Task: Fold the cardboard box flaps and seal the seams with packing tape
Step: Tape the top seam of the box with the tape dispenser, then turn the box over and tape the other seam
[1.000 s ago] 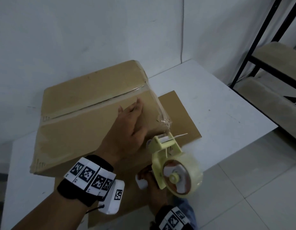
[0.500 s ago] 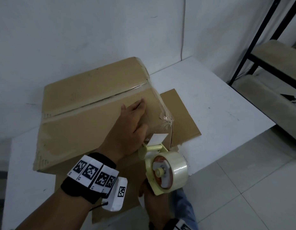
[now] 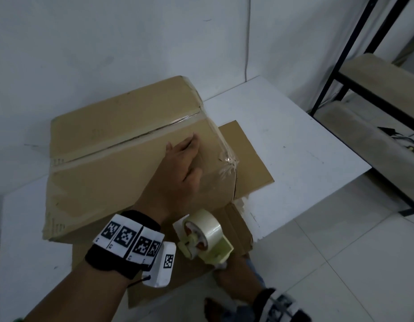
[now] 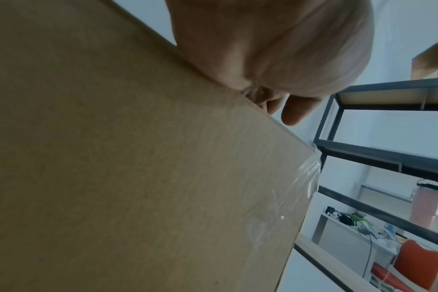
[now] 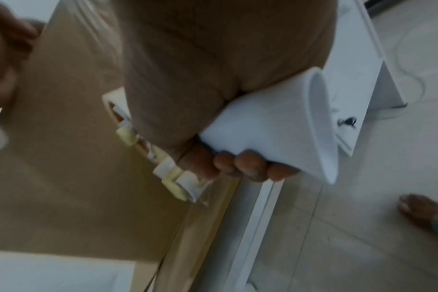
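Head view, sweeping from the left: the cardboard box point(image 3: 122, 159) sits closed on the white table point(image 3: 294, 145), its back edge near the wall, and a strip of tape point(image 3: 122, 148) runs along the centre seam between the two top flaps. The left hand point(image 3: 178, 173) lies flat on the near flap, fingers straight and pointing toward the seam, thumb out toward the right edge, pressing and gripping nothing. On that wrist, a black band with checkered markers point(image 3: 129, 238). Just right of the hand, clear tape is crumpled over the box's near right corner point(image 3: 228, 162). Under the box lies a flat sheet of cardboard point(image 3: 245, 156), sticking out to the right and toward the camera. Down at the near side of the box, the tape dispenser point(image 3: 204, 238) with its clear roll is up against the cardboard, and the right hand point(image 3: 233, 273) is below it at the table's edge. Right wrist view settles it: the right hand's fingers point(image 5: 248, 166) are curled tight around the dispenser's white handle point(image 5: 275, 126), with the dispenser's head against the brown cardboard. Far right, a black metal shelving rack point(image 3: 340, 66) stands beside the table on the tiled floor point(image 3: 340, 263).
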